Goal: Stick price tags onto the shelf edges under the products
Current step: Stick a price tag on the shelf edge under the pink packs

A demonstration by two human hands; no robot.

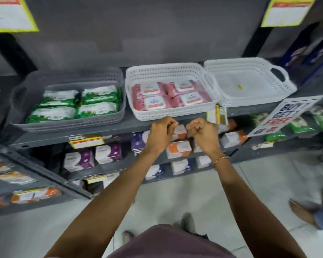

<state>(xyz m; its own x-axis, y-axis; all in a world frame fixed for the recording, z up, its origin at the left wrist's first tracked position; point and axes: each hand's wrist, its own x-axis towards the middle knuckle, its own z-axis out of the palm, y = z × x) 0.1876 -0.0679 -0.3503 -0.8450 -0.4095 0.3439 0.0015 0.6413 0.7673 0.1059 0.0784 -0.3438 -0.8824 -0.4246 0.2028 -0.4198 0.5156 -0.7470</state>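
Note:
My left hand point(161, 132) and my right hand point(203, 134) are raised side by side at the grey shelf edge point(119, 128), just below the white basket of pink wipe packs point(171, 94). The fingers of both hands are pinched closed and face each other. Anything between them is too small and blurred to make out. A yellow and white price tag point(217, 114) sits at the shelf edge just right of my right hand. Another yellow price tag point(86, 142) is stuck on the shelf edge under the grey basket of green wipe packs point(67, 103).
A stack of empty white baskets point(250, 82) stands at the right. A "buy get free" sign point(285, 114) hangs off the shelf edge. Lower shelves hold purple, orange and green packs. Another person's foot point(304, 214) is on the floor at the right.

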